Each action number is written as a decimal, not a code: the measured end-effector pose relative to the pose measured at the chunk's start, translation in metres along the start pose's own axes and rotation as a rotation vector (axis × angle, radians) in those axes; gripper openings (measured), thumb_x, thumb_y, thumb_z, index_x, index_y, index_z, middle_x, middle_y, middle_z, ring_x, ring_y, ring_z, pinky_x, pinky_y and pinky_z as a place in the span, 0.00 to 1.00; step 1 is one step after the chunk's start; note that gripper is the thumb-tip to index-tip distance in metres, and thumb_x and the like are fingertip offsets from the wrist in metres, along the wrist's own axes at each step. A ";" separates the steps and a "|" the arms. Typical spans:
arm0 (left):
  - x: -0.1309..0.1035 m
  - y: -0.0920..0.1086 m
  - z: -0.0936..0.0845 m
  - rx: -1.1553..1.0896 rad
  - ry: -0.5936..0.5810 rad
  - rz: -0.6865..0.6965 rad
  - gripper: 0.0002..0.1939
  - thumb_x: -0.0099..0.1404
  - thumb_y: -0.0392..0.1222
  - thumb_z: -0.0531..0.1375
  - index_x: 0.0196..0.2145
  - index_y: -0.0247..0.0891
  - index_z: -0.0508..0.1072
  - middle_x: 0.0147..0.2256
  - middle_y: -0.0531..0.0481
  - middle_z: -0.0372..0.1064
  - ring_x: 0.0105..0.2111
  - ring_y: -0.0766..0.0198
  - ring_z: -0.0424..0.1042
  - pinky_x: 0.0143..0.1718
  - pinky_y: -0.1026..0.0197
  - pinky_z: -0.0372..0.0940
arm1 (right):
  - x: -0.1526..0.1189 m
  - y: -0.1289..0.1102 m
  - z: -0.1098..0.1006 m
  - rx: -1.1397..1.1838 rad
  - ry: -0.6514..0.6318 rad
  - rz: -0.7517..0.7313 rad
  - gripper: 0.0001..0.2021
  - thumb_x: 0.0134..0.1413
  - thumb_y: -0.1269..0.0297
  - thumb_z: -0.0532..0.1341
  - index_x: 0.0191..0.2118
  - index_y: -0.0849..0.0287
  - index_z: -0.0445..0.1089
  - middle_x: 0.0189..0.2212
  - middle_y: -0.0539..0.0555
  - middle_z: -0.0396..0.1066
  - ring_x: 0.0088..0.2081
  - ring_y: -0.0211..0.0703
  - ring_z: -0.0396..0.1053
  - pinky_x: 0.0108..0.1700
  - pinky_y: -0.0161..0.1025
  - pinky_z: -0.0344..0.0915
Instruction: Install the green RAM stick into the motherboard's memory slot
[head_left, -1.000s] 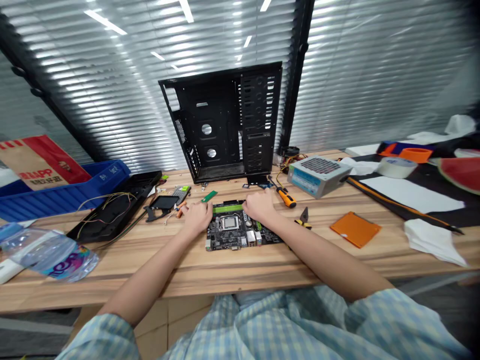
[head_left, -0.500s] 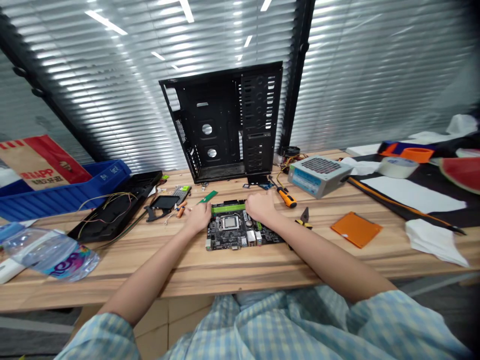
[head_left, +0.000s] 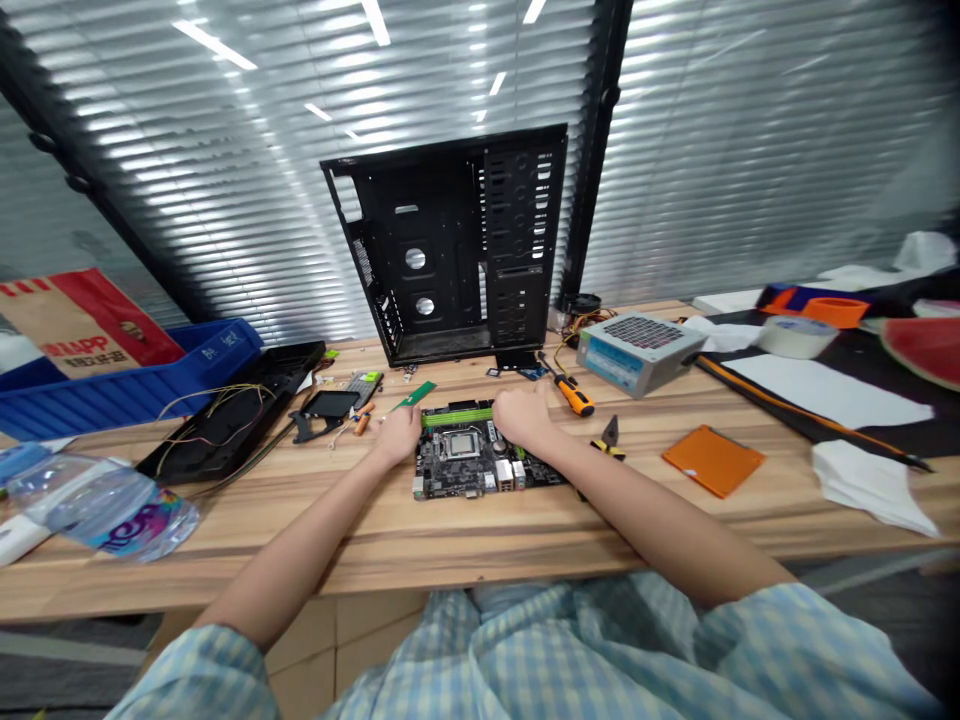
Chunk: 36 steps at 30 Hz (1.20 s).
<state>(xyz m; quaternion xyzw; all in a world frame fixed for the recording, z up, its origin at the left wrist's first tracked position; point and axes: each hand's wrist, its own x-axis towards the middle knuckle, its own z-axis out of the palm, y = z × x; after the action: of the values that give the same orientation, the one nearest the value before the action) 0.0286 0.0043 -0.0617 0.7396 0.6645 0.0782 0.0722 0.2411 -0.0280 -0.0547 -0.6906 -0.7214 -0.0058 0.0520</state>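
A dark motherboard [head_left: 469,470] lies flat on the wooden table in front of me, its bare processor socket and green memory slots facing up. My left hand [head_left: 397,433] is closed at the board's upper left edge, by one end of the green slots. At the other end of those slots my right hand [head_left: 523,418] is curled into a fist-like grip on the board; its fingertips are hidden. Just beyond my left hand lies a green memory stick [head_left: 418,394]. Pliers [head_left: 610,436] lie partly behind my right forearm.
An open black computer case [head_left: 442,250] stands at the back. To the right are an orange screwdriver [head_left: 575,396], a power supply [head_left: 637,350] and an orange square sheet [head_left: 712,460]. On the left are a blue bin [head_left: 135,395], a black panel with wires [head_left: 217,435] and a plastic bottle [head_left: 112,510].
Both hands stay at the ends of the green slots, with hardly any movement. The whole view has shifted very slightly.
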 end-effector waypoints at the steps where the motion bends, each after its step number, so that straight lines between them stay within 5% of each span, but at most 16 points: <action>1: 0.001 -0.001 0.001 -0.001 -0.002 -0.001 0.23 0.73 0.44 0.40 0.39 0.34 0.72 0.44 0.35 0.73 0.48 0.44 0.70 0.50 0.43 0.58 | 0.000 0.000 0.000 0.003 -0.008 0.005 0.15 0.53 0.74 0.51 0.37 0.66 0.75 0.34 0.68 0.76 0.40 0.54 0.74 0.56 0.61 0.45; 36: 0.003 -0.005 -0.001 -0.032 -0.033 0.001 0.24 0.72 0.46 0.39 0.34 0.35 0.72 0.42 0.36 0.74 0.47 0.45 0.70 0.51 0.42 0.57 | 0.002 -0.003 0.001 0.122 -0.063 0.117 0.13 0.50 0.76 0.54 0.37 0.64 0.75 0.36 0.65 0.77 0.40 0.54 0.73 0.50 0.54 0.52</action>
<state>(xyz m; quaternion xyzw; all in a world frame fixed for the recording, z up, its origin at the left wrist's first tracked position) 0.0237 0.0074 -0.0618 0.7401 0.6614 0.0764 0.0950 0.2381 -0.0260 -0.0550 -0.7269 -0.6801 0.0627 0.0713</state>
